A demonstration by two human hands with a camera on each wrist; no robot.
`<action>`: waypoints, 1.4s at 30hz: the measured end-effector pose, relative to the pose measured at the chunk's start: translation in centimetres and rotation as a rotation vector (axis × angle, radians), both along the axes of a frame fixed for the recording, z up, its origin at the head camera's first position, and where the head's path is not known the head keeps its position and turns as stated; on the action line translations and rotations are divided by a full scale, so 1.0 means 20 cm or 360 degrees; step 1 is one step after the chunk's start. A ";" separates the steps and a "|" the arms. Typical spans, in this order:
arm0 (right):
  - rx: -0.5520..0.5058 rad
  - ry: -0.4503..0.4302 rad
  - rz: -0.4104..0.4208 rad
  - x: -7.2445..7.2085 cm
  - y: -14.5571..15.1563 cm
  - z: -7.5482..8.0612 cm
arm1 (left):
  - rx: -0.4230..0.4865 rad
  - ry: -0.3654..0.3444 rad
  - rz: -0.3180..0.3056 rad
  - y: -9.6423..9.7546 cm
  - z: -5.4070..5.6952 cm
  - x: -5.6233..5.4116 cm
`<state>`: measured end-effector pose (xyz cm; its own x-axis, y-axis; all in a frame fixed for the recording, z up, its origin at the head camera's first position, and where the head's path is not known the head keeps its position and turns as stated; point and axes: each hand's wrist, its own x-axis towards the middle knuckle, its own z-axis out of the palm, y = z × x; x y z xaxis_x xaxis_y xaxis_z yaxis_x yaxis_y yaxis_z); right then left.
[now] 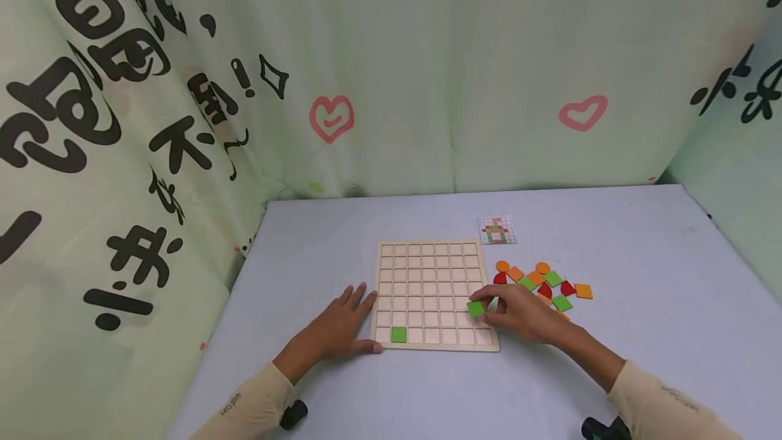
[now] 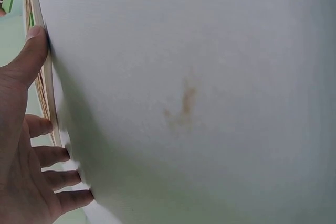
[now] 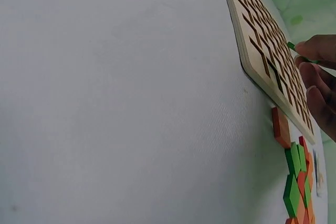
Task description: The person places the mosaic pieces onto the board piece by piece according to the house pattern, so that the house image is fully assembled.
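Note:
A wooden grid board (image 1: 436,350) lies flat on the table, with one green square tile (image 1: 398,335) set in its bottom row. My right hand (image 1: 522,314) pinches another green square tile (image 1: 476,309) between thumb and fingers, above the board's right side. In the right wrist view the pinched tile (image 3: 291,45) shows partly over the grid. My left hand (image 1: 342,328) lies at the board's left edge, fingers spread and straight, the thumb touching the lower left corner. The left wrist view shows that thumb (image 2: 35,51) against the board's side.
Loose orange, red and green pieces (image 1: 552,278) are scattered right of the board, partly behind the right hand. A small pattern card (image 1: 497,230) lies beyond the board's upper right corner. A pale curtain (image 1: 397,87) with writing and hearts hangs behind the white table (image 1: 611,250).

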<state>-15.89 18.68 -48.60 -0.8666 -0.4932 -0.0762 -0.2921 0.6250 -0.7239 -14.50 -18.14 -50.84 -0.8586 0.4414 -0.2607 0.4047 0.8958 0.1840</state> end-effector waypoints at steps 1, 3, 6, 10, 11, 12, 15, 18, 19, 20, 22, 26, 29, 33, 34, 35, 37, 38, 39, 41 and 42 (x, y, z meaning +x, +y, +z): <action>-0.0004 -0.0003 0.0004 0.00 -0.01 0.00 | 0.0003 0.0000 -0.0001 0.00 0.00 0.00; -0.0019 -0.0009 0.0015 -0.01 -0.03 0.00 | 0.0009 0.0002 -0.0005 0.00 0.00 0.00; -0.0038 -0.0026 0.0044 -0.02 -0.06 0.00 | 0.0013 0.0008 -0.0009 0.00 0.00 0.00; -0.0091 -0.0041 0.0095 -0.03 -0.10 0.00 | 0.0020 0.0015 -0.0012 0.00 -0.01 0.00; -0.0099 -0.0039 0.0101 -0.03 -0.11 0.00 | 0.0021 0.0013 -0.0013 0.00 -0.01 0.00; -0.0102 -0.0033 0.0108 -0.03 -0.12 0.00 | 0.0022 0.0013 -0.0012 0.00 -0.01 0.00; -0.0095 -0.0015 0.0098 -0.04 -0.16 0.00 | 0.0025 0.0012 -0.0011 0.00 0.00 0.00; -0.0088 -0.0013 0.0075 -0.05 -0.18 -0.01 | 0.0021 0.0009 -0.0009 0.01 0.01 0.00; -0.0087 -0.0012 0.0068 -0.05 -0.19 -0.01 | 0.0019 0.0007 -0.0008 0.01 0.01 0.00; -0.0084 -0.0014 0.0061 -0.05 -0.20 0.00 | 0.0014 0.0008 -0.0008 0.01 0.01 0.00; -0.0083 -0.0027 0.0052 -0.06 -0.22 0.00 | 0.0012 0.0004 -0.0005 0.02 0.01 0.00; -0.0082 -0.0040 0.0036 -0.07 -0.25 -0.01 | -0.0006 0.0003 0.0001 0.02 0.01 -0.01; -0.0085 -0.0042 0.0023 -0.08 -0.29 -0.01 | -0.0016 0.0002 0.0000 0.02 0.01 -0.01; -0.0096 -0.0044 0.0025 -0.08 -0.34 -0.03 | -0.0015 0.0000 0.0005 0.01 0.01 0.00; -0.0096 -0.0044 0.0028 -0.08 -0.35 -0.03 | -0.0017 -0.0001 0.0007 0.01 0.01 0.00; -0.0100 -0.0041 0.0038 -0.08 -0.37 -0.04 | -0.0015 -0.0004 0.0011 0.01 0.01 0.00; -0.0110 -0.0026 0.0056 -0.08 -0.40 -0.04 | -0.0008 -0.0008 0.0017 0.01 0.01 0.00; -0.0109 -0.0026 0.0058 -0.07 -0.42 -0.05 | -0.0006 -0.0010 0.0018 0.01 0.01 0.00; -0.0111 -0.0021 0.0068 -0.07 -0.44 -0.05 | -0.0008 -0.0010 0.0018 0.00 0.01 0.00; -0.0114 -0.0028 0.0077 -0.07 -0.47 -0.06 | -0.0011 -0.0012 0.0019 0.00 0.00 0.00; -0.0114 -0.0032 0.0077 -0.07 -0.49 -0.06 | -0.0010 -0.0011 0.0018 0.00 0.00 0.00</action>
<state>-17.20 8.98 -49.75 -0.8403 -0.5393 -0.0562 -0.3057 0.5567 -0.7724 -14.50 -18.17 -50.74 -0.8617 0.4300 -0.2692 0.3932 0.9014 0.1811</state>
